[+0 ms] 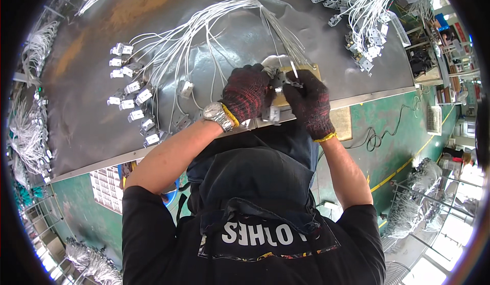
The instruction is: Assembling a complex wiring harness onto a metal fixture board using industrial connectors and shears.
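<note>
My left hand (247, 94), in a dark red and black knit glove, is closed on a small silvery metal connector (278, 79) at the table's near edge. From the right, my gloved right hand (309, 101) pinches at the same piece; its fingertips partly cover it. A yellowish board (315, 71) lies beneath the hands. Just below the fingers sits another small whitish-metal connector (272, 114). A tied bundle of white wires (204, 17) arches across the table beyond my hands. Several metal-and-white connectors (132, 87) on its ends are spread out to the left.
The dark metal table (87, 116) has a raised-looking pale front edge. More wire bundles lie at its far right (377, 2) and hang along the left (33, 142). Behind me, a rack of wires (421, 198) stands on the green floor (393, 114), where a black cable (375, 139) coils.
</note>
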`<action>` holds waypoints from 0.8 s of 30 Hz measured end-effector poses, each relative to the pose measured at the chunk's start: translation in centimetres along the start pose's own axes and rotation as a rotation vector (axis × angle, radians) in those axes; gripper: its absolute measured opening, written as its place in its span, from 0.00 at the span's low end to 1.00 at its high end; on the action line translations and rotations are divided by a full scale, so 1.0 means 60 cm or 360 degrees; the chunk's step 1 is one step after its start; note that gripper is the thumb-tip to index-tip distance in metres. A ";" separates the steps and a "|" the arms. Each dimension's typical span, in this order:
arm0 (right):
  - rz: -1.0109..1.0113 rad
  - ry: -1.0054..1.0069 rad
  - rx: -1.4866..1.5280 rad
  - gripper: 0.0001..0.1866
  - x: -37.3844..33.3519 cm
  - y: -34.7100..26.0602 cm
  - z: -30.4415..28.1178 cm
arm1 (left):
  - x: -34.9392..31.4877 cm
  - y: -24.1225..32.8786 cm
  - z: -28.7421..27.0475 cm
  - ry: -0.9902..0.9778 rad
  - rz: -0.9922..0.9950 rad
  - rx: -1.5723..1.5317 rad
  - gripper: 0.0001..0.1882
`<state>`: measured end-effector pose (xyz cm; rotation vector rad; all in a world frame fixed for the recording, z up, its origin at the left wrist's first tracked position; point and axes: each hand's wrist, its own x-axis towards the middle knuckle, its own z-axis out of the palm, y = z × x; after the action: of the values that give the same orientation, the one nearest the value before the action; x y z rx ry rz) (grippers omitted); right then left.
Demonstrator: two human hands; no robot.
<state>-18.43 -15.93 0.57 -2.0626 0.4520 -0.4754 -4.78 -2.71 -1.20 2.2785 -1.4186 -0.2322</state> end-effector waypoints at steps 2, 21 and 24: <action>0.0066 0.0052 0.0029 0.14 -0.009 0.022 -0.002 | 0.001 -0.001 0.005 0.0078 0.0055 -0.0035 0.21; 0.0576 -0.0168 0.0366 0.11 0.000 -0.007 -0.004 | 0.006 -0.008 0.033 0.0402 0.0191 -0.0002 0.20; 0.0339 -0.0161 0.0204 0.12 -0.006 0.003 0.003 | 0.003 -0.003 0.029 0.0417 0.0155 0.0077 0.20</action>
<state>-18.70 -15.73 0.27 -1.8807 0.5589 -0.2643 -5.18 -3.31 -2.83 2.1759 -1.4038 0.1283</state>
